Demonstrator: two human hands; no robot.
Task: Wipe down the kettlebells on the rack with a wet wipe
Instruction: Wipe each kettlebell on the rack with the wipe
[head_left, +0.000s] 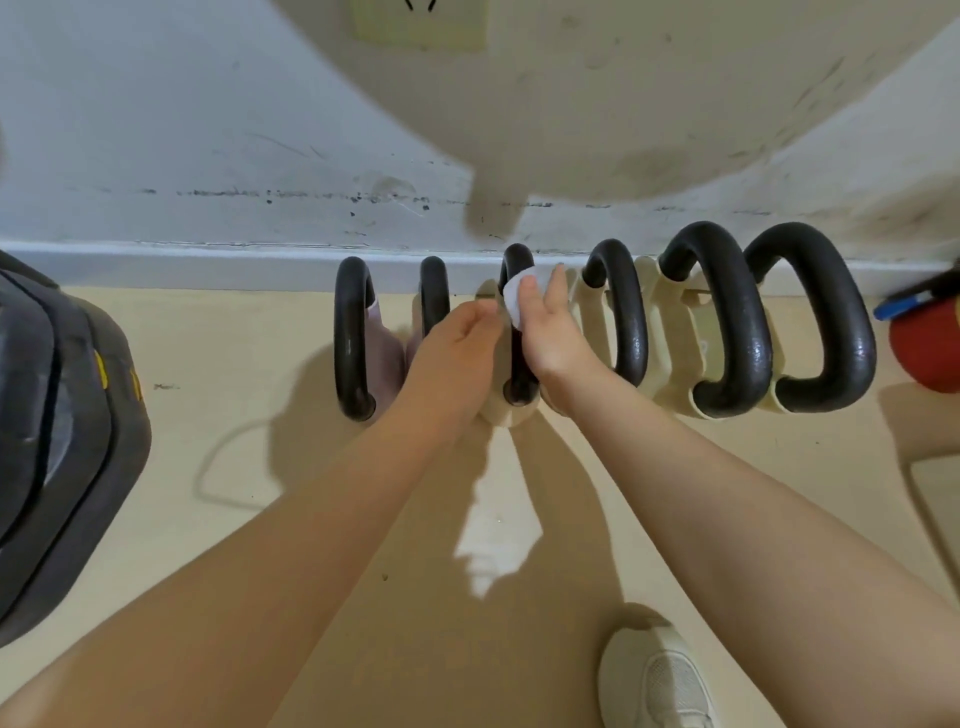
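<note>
Several kettlebells with black handles stand in a row on the floor against the wall. My right hand (548, 332) presses a white wet wipe (515, 299) against the handle of the middle kettlebell (517, 260), near its top. My left hand (457, 343) rests on the left side of the same kettlebell, over its cream body (506, 413), fingers curled beside the wipe. Two pinkish kettlebells (353, 332) stand to the left, and cream ones with bigger handles (727, 312) to the right.
A dark padded piece of gym equipment (62, 415) sits at the far left. A red ball (930, 353) with a blue object lies at the far right. My white shoe (660, 680) is on the beige floor at the bottom. The wall's baseboard (208, 260) runs behind the row.
</note>
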